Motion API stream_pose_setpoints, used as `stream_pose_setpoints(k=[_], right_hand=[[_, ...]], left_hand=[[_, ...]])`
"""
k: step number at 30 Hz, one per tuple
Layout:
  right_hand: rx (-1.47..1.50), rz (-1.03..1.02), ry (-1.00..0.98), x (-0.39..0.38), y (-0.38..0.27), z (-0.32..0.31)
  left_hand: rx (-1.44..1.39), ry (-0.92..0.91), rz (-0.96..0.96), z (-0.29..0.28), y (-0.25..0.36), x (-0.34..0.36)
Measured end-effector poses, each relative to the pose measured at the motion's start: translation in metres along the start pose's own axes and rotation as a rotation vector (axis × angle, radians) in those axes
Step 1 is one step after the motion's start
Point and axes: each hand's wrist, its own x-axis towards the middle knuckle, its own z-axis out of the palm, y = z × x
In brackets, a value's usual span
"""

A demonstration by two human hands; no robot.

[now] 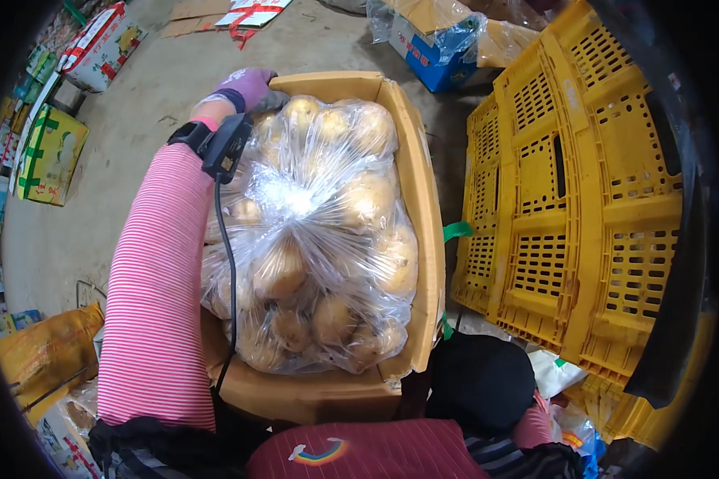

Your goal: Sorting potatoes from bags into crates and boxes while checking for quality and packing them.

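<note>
An open cardboard box (427, 263) stands in front of me with its flaps up. Inside it lies a clear plastic bag (299, 199), gathered at the middle and full of round, pale brown produce that looks like potatoes (367, 199). My left hand (248, 89), in a purple and grey glove, is closed on the box's far left rim, and some fingers are hidden there. The striped sleeve of my left arm runs along the box's left side. Of my right arm only a bit of striped sleeve (534, 427) shows at the lower right; that hand is out of sight.
Stacked yellow plastic crates (535, 207) rise close on the right. A blue carton (431, 60) with plastic film stands beyond the box. Printed cartons (53, 156) line the left side, and an orange sack (52, 347) lies at the lower left. My black-clad knee (481, 383) is beside the box.
</note>
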Motion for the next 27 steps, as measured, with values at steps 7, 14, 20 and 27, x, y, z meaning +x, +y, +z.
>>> stream_pose_setpoints(k=[7,14,20,27], right_hand=[[0.017,-0.138,0.084,0.015,-0.003,-0.006],[0.358,-0.519,0.314,-0.001,-0.045,-0.030],[0.728,-0.646,0.626,-0.146,-0.172,-0.127],[0.522,-1.105,0.875,-0.237,-0.267,-0.198]], left_hand=[[0.519,0.692,0.320,0.035,-0.011,-0.034],[-0.201,0.230,-0.029,0.025,0.042,-0.227],[-0.094,0.388,0.093,0.077,0.043,-0.253],[-0.478,0.117,0.056,0.037,0.031,-0.301]])
